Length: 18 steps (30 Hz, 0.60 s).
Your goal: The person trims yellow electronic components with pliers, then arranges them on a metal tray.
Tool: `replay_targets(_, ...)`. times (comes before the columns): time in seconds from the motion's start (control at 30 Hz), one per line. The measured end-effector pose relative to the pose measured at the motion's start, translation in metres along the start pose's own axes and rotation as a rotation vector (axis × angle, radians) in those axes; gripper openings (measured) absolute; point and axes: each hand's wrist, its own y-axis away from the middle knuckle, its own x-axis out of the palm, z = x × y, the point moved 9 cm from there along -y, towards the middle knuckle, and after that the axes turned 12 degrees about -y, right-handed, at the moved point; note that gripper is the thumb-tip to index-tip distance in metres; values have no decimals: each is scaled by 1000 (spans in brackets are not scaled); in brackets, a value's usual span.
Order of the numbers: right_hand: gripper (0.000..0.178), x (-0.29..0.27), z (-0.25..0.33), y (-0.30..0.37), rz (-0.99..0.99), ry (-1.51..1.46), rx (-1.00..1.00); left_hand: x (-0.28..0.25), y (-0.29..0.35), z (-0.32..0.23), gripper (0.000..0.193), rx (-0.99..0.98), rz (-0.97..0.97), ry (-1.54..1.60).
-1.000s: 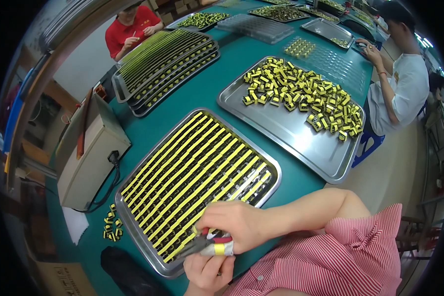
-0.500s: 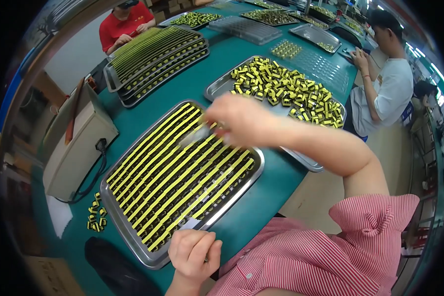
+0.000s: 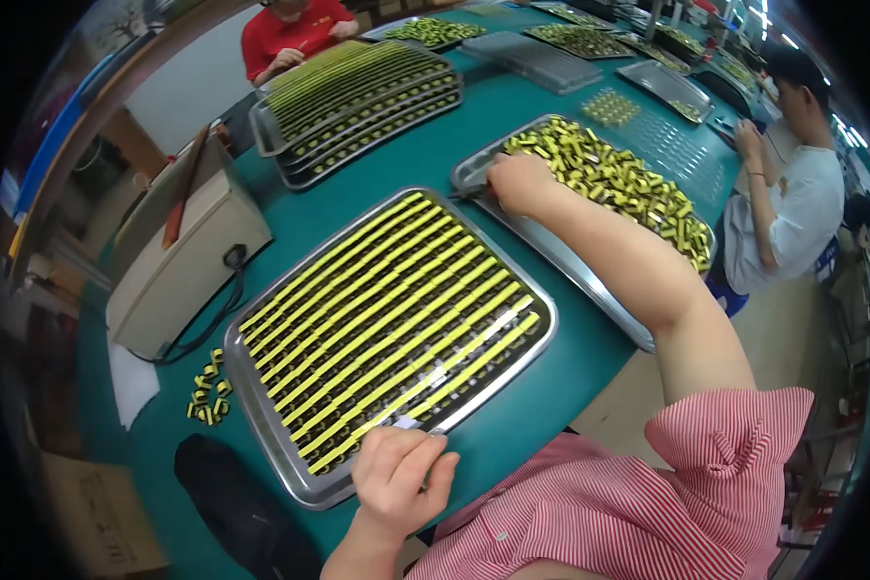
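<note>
In front of me lies a metal tray [image 3: 543, 340] with rows of small yellow-and-black parts [image 3: 387, 319] set in slanting lines. My left hand [image 3: 401, 478] is closed at its near rim, and a small whitish piece [image 3: 403, 423] shows beside the fingers; what they grip is hidden. My right hand [image 3: 524, 184] reaches out to the left corner of a second metal tray [image 3: 599, 280], closed around a thin dark tool [image 3: 468, 193] pointing left. Loose yellow-and-black parts [image 3: 619, 184] are heaped in that second tray, just right of the hand.
Stacked trays of rowed parts [image 3: 367, 116] stand at the far left. A beige box-shaped device [image 3: 188, 261] with a black cord is on the left, near some loose parts [image 3: 209, 391] and a black pouch [image 3: 232, 503]. Two people sit across and to the right. Clear plastic trays [image 3: 532, 60] lie farther back.
My right hand has moved from above the rowed tray out to the second tray's corner. My left hand stays closed at the near rim. The whole view has shifted slightly.
</note>
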Motion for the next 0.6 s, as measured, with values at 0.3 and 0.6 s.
replay_targets(0.3,18,-3,3,5,-260,19,-66,0,1,0,17,-9,14,-15)
replay_targets(0.6,39,-72,103,62,132,-1421,-104,-2,28,64,21,-698,-23,315)
